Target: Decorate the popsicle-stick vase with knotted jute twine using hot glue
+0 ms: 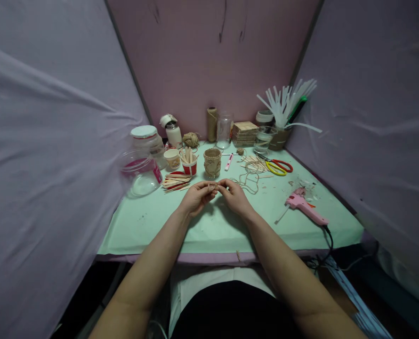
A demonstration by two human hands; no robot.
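Observation:
My left hand [196, 197] and my right hand [235, 195] meet in the middle of the table, fingertips pinched together. Between them is a small tan piece of twine [213, 187], mostly covered by the fingers. Loose twine [249, 181] lies in loops on the table just beyond my right hand. Directly behind the hands stands a small jar wrapped in twine [212, 164], upright and apart from them. Left of that jar is a red paper cup [189, 167] holding wooden sticks, with a pile of flat wooden sticks [176, 181] in front of it.
A pink glue gun [306, 207] lies at right, its cord over the front edge. Behind are scissors [279, 167], glue sticks [287, 106] in a pot, stacked wooden squares [245, 134] and a clear jar [224, 132]. Large plastic jars [142, 176] stand at left. Cloth walls [213, 61] enclose the table.

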